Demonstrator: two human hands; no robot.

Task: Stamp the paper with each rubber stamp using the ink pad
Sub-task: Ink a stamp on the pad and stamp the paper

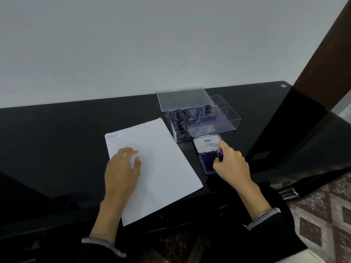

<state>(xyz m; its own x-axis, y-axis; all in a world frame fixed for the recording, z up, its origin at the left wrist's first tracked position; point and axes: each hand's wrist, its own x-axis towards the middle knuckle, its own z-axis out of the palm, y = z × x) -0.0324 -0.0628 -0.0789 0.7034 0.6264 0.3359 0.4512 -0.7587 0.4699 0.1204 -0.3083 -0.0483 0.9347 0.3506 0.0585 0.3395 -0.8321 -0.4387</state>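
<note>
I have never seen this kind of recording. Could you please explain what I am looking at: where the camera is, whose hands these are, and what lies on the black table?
There is one picture, from a camera worn on a person's head, looking down. On the black table lies white paper with one blue stamp mark in a far corner. The left hand rests flat on it. The right hand holds a rubber stamp over the open ink pad. Behind stands a clear box with more stamps.

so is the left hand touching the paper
Touching: the head view shows the left hand lying flat on the paper, no gap visible.
</note>
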